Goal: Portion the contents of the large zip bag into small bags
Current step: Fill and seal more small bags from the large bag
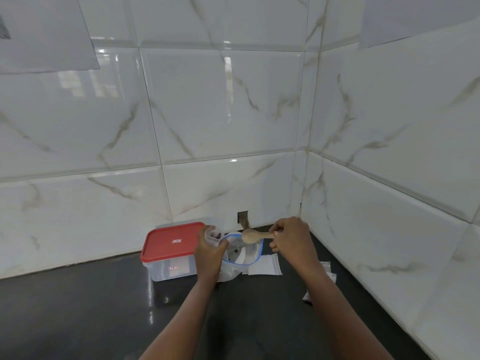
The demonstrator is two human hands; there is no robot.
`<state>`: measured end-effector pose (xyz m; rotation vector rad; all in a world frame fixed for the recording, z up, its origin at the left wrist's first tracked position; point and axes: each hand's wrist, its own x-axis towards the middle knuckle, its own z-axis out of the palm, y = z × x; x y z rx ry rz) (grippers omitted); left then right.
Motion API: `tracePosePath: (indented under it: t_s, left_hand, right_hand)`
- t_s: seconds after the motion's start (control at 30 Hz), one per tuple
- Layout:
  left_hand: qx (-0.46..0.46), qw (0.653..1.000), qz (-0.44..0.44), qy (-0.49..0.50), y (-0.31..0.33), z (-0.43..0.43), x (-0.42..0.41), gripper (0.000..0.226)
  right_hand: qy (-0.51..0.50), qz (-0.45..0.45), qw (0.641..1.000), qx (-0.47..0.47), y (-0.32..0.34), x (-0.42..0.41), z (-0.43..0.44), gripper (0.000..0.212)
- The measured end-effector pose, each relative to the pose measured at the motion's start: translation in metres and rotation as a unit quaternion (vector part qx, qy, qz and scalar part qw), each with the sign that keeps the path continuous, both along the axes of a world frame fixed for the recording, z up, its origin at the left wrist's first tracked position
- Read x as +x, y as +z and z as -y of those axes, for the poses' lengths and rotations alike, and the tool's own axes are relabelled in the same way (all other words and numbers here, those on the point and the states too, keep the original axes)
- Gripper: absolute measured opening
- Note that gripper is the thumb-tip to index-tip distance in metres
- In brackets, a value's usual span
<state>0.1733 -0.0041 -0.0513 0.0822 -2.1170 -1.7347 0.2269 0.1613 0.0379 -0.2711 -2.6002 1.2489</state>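
Head view, low centre of the frame: we see the left hand (209, 252) curled round a small bag (211, 233) with something dark inside, just left of the large zip bag (249, 254). That bag stands open on the dark counter (104, 307), blue-edged mouth upward. The right hand (291, 237) pinches the handle of a wooden spoon (253, 236), its bowl over the mouth. A red-lidded container (172, 242) sits at left, and flat bags (265, 266) lie to the right.
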Motion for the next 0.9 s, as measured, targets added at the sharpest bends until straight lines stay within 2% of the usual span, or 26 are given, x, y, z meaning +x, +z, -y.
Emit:
tracePosePath:
  t_s: [0.07,0.17,0.3,0.4,0.47,0.57,0.7,0.83,0.9]
  left_hand:
    - [0.037,0.999,0.006,0.015,-0.006,0.003,0.002,0.060]
    - [0.022,0.999,0.030,-0.001,-0.018,0.006,0.005,0.075]
    - [-0.006,1.000,0.026,-0.014,-0.019,0.008,0.007,0.085]
    - [-0.034,0.999,0.020,-0.022,-0.010,0.005,0.008,0.077]
    - [-0.067,0.997,0.020,-0.036,-0.004,0.004,0.008,0.059]
    - [-0.134,0.989,0.013,-0.052,-0.004,0.003,0.007,0.038]
    - [-0.154,0.987,-0.007,-0.053,-0.004,0.006,0.010,0.035]
    - [-0.182,0.980,0.012,-0.085,0.004,0.014,0.012,0.045]
    - [-0.215,0.971,0.027,-0.098,0.013,0.017,0.011,0.050]
  right_hand:
    - [0.023,0.027,0.999,0.026,-0.010,-0.004,0.006,0.026]
    - [0.046,0.049,0.992,0.106,-0.026,-0.007,0.015,0.023]
    - [0.039,0.051,0.982,0.177,-0.048,-0.015,0.026,0.032]
    - [0.064,0.044,0.974,0.214,-0.060,-0.024,0.028,0.034]
    - [0.103,0.041,0.966,0.235,-0.066,-0.031,0.031,0.036]
    - [0.180,0.082,0.950,0.241,-0.071,-0.041,0.041,0.038]
    - [0.223,0.107,0.942,0.228,-0.067,-0.045,0.049,0.031]
    - [0.191,0.110,0.953,0.209,-0.062,-0.058,0.061,0.030]
    - [0.171,0.118,0.950,0.232,-0.061,-0.062,0.064,0.033]
